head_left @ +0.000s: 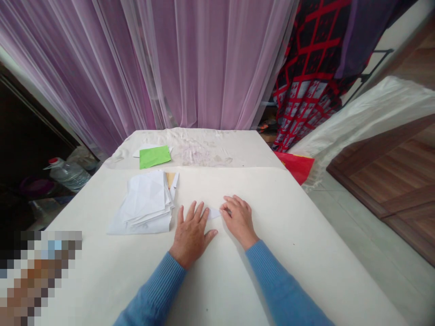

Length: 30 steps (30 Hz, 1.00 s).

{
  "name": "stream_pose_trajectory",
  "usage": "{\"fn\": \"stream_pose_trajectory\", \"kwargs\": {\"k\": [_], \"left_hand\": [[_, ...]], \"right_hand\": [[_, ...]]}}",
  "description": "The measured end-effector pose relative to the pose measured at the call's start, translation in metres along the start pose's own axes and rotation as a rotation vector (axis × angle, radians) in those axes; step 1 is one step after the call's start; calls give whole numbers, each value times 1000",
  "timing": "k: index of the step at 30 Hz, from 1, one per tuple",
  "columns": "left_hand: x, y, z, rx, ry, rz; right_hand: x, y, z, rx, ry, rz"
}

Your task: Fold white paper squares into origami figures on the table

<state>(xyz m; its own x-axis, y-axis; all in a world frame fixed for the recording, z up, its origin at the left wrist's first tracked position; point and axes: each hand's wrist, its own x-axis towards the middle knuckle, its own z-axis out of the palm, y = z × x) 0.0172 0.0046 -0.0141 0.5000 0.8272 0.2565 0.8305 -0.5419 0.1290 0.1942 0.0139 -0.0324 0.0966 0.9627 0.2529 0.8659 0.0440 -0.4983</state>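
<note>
Fingers: the left hand [192, 235] lies open and palm down, fingers spread on the sheet; the right hand [240, 222] has its fingers curved, their tips at a small white paper scrap [215, 213]. Whether they pinch it, I cannot tell.

Paper scrap: thin and pointed, lying between the hands, its far end tucked under the right fingertips.

Work surface: a large cream sheet [288, 253], smooth and matte, under both hands.

Pile: a loose stack of creased white paper [144, 203] just beside the left hand, its folds soft and uneven.

Far side: a green paper square [155, 157] lies on a white paper [142, 153], both on a wrinkled, stained cloth [217, 147].

Sleeves: blue ribbed knit [152, 290].

Around: a red bag [295, 166] at the far right corner, a plastic bottle [68, 175] low at left.
</note>
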Motion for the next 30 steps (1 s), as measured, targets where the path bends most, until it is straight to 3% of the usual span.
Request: {"fn": "stream_pose_trajectory", "kwargs": {"k": [6, 14, 23, 30], "left_hand": [[6, -5, -7, -18, 27, -88], [7, -19, 10, -162, 52, -118], [6, -22, 14, -270, 75, -144], [9, -27, 21, -389, 146, -156]], "right_hand": [[-2, 1, 0, 5, -1, -42], [-5, 0, -1, -6, -20, -106], [-7, 6, 3, 8, -38, -174], [-5, 7, 5, 109, 26, -214]]}}
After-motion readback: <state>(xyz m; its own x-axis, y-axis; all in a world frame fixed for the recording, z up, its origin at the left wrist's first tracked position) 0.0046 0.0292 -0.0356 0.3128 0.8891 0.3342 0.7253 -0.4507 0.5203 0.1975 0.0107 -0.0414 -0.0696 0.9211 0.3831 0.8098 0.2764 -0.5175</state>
